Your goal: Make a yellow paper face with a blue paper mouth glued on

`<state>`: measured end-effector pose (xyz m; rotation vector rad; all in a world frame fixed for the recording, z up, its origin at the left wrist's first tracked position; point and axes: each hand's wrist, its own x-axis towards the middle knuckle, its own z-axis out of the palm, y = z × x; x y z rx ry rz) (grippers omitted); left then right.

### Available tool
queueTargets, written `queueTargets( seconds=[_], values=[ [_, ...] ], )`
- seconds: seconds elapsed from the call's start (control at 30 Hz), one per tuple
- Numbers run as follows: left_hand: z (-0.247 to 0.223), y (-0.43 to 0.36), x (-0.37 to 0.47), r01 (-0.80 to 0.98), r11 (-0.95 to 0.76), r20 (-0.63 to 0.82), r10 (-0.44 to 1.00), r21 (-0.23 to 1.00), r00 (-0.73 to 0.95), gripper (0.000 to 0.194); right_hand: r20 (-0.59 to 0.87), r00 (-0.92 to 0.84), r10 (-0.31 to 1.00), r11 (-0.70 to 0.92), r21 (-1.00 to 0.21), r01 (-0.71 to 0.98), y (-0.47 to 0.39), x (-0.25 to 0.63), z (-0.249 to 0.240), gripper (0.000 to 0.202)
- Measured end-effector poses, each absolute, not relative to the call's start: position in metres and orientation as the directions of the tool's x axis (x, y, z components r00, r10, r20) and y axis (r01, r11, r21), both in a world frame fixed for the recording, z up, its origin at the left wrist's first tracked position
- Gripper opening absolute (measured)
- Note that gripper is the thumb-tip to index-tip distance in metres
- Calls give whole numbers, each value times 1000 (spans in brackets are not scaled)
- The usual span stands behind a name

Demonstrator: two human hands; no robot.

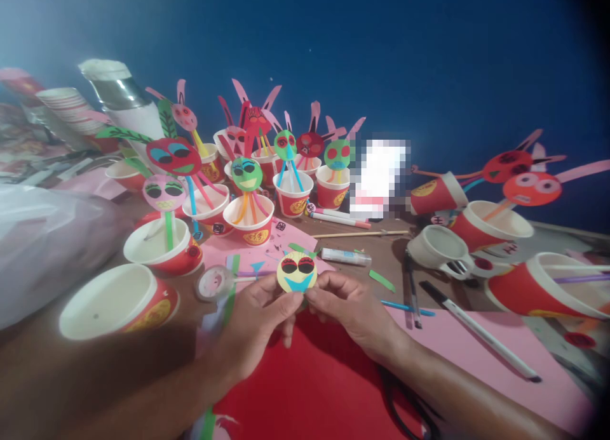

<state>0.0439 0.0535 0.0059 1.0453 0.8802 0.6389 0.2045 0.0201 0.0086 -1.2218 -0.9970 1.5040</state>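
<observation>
Between my two hands is a round yellow paper face [289, 277] with red and black eyes and a blue mouth, facing me. My left hand [267, 303] pinches its lower left edge between thumb and fingers. At the lower right edge, my right hand [340, 300] pinches it the same way. The fingers behind the disc are partly hidden. Below the hands lies a sheet of red paper [305, 376]. A glue stick [345, 257] rests just beyond my right hand, and a roll of clear tape [213, 282] sits left of my left hand.
Red and white paper cups [250, 221] with paper-face figures on coloured strips stand across the back. A white mug [438, 246], a marker [481, 332] and a black pen [413, 294] are at right. A plastic bag [52, 249] fills the left side. Black scissor handles [405, 405] lie near my right forearm.
</observation>
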Motion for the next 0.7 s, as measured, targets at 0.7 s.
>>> queueTargets(
  seconds=[0.7],
  values=[
    [5,57,40,83,377,-363,773,923,521,17,-217,-24,976,-218,-976,-16,19,205,12,22]
  ],
)
